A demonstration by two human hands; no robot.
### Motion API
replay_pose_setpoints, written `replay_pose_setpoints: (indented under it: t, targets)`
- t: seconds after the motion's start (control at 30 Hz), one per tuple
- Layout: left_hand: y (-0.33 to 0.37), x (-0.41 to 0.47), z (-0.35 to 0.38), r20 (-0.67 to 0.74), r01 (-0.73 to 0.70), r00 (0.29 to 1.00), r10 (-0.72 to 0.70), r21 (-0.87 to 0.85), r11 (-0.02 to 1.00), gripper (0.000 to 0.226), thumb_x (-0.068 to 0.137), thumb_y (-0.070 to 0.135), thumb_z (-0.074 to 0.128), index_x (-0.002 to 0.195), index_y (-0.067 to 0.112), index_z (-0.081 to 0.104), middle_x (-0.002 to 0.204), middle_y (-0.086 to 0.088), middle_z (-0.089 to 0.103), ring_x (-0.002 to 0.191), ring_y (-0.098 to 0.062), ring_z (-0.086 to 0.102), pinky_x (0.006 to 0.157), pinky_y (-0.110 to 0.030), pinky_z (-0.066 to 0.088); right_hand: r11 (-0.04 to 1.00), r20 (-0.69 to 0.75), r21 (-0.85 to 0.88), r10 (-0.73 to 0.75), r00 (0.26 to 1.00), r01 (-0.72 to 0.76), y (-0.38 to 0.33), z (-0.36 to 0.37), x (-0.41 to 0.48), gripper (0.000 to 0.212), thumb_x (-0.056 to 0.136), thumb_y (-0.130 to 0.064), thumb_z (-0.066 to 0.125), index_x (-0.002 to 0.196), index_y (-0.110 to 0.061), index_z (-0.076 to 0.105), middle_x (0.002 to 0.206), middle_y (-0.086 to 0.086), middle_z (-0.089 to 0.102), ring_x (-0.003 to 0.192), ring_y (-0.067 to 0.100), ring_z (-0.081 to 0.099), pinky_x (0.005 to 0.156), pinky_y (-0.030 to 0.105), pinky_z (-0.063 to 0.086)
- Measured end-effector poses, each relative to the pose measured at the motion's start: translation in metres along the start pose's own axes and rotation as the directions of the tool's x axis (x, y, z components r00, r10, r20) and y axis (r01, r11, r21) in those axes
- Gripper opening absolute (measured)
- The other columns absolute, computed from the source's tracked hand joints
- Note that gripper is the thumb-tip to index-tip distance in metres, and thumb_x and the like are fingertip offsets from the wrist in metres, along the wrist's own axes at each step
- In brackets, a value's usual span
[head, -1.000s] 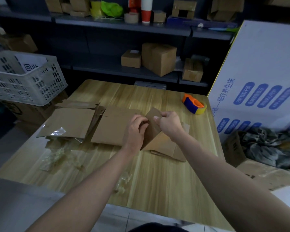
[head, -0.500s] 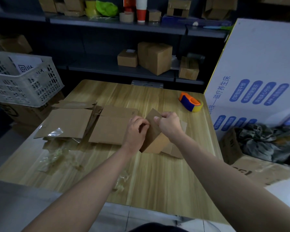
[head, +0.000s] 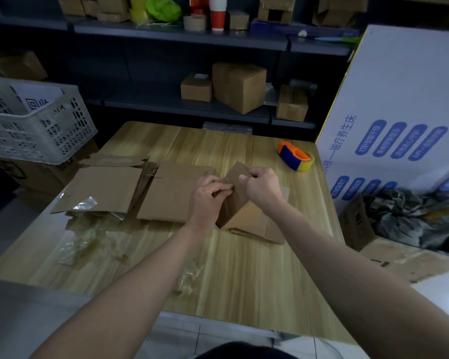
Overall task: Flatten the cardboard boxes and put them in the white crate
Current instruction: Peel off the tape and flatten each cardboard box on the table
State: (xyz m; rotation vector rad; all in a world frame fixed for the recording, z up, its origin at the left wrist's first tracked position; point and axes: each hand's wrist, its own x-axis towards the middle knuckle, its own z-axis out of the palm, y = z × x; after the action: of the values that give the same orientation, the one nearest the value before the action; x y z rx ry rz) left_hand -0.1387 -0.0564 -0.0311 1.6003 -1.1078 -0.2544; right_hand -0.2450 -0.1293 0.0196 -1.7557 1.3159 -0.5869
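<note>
Head view: a small cardboard box (head: 240, 200) sits near the centre of the wooden table (head: 244, 281), half collapsed, with one panel tilted up. The left hand (head: 209, 196) pinches that panel's left edge and the right hand (head: 263, 186) pinches its top corner, fingers curled. Flattened boxes (head: 171, 195) lie at nine o'clock of it. The white crate (head: 36, 125) stands off the table at ten o'clock, and a tape dispenser (head: 294, 155) lies at one o'clock.

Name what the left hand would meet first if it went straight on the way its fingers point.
The upright cardboard flap that the left hand pinches; just behind it, probably, the right hand, though depth is unclear.
</note>
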Motion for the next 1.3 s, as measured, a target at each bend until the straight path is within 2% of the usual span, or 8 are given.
replay_pose_setpoints:
  t: [0.13,0.3,0.4,0.5,0.63,0.8,1.07,1.3]
  targets:
    - [0.002,0.003,-0.002,-0.012,-0.135,0.990,0.139,0.145,0.980,0.006,0.079,-0.002,0.066,0.076,0.002,0.070,0.079,0.000,0.061,0.086,-0.011,0.046,0.080,-0.005,0.032,1.000,0.016,-0.015,-0.015,1.000,0.015,-0.002,-0.001,-0.002,0.009,0.093,-0.026,0.058,0.089,-0.019,0.061,0.065,-0.007,0.049,0.067,0.015,0.050,0.056,0.025,0.037]
    - [0.005,0.004,0.000,0.113,-0.129,0.989,0.093,0.369,0.920,0.011,0.094,0.003,0.048,0.090,0.005,0.058,0.095,-0.004,0.050,0.096,-0.017,0.042,0.082,-0.020,0.033,1.000,0.003,-0.028,-0.010,1.000,0.010,-0.012,-0.001,-0.007,0.026,0.093,-0.026,0.058,0.111,-0.009,0.066,0.087,0.003,0.062,0.088,0.022,0.062,0.083,0.040,0.054]
    - [0.008,0.009,0.001,0.190,-0.137,0.980,0.061,0.421,0.896,0.015,0.093,0.000,0.041,0.087,0.012,0.048,0.098,-0.007,0.048,0.101,-0.022,0.041,0.084,-0.030,0.035,1.000,-0.010,-0.009,0.026,1.000,-0.026,-0.011,0.001,-0.004,0.029,0.093,-0.027,0.058,0.117,-0.011,0.064,0.092,0.006,0.064,0.086,0.022,0.062,0.077,0.037,0.055]
    - [0.003,0.011,0.004,0.226,-0.099,0.974,0.011,0.382,0.919,0.017,0.094,0.003,0.042,0.085,0.017,0.045,0.094,-0.001,0.047,0.097,-0.021,0.040,0.088,-0.037,0.037,0.999,-0.046,0.039,0.040,0.998,-0.038,-0.010,-0.002,0.000,0.025,0.093,-0.027,0.057,0.109,-0.010,0.066,0.083,0.004,0.062,0.072,0.018,0.058,0.060,0.028,0.045]
    - [0.001,0.012,0.004,0.054,0.244,0.967,-0.249,0.090,0.966,0.023,0.086,0.038,0.062,0.090,0.019,0.050,0.095,0.005,0.051,0.095,-0.016,0.046,0.084,-0.033,0.041,0.995,-0.049,0.099,-0.021,0.999,0.026,-0.009,-0.010,-0.003,0.013,0.095,-0.023,0.056,0.091,-0.013,0.062,0.074,0.000,0.060,0.062,0.011,0.054,0.054,0.023,0.042]
    - [0.012,0.026,0.003,0.160,0.595,0.803,-0.574,-0.248,0.764,0.029,0.080,0.027,0.074,0.075,0.017,0.047,0.076,0.001,0.058,0.070,-0.014,0.053,0.061,-0.025,0.042,0.992,-0.005,0.075,-0.097,0.995,0.097,-0.003,-0.006,-0.007,0.032,0.094,-0.017,0.056,0.063,-0.018,0.048,0.060,-0.005,0.046,0.053,0.008,0.043,0.051,0.021,0.032]
    - [0.028,0.033,0.001,0.095,0.660,0.748,-0.657,-0.210,0.722,0.006,0.085,0.006,0.067,0.087,0.002,0.064,0.079,-0.011,0.067,0.068,-0.019,0.065,0.068,-0.033,0.058,0.982,0.037,-0.092,-0.161,0.986,0.164,-0.003,0.008,-0.009,0.017,0.094,-0.020,0.055,0.077,-0.025,0.052,0.081,0.003,0.059,0.095,0.029,0.054,0.078,0.040,0.050]
    - [0.037,0.043,-0.002,0.114,0.722,0.689,-0.716,-0.193,0.664,0.005,0.080,-0.008,0.065,0.084,-0.006,0.062,0.076,-0.020,0.066,0.058,-0.023,0.065,0.060,-0.038,0.060,0.955,0.090,-0.164,-0.233,0.968,0.245,-0.006,0.003,-0.011,0.008,0.095,-0.010,0.050,0.092,-0.012,0.058,0.087,0.006,0.053,0.116,0.031,0.036,0.086,0.032,0.034]
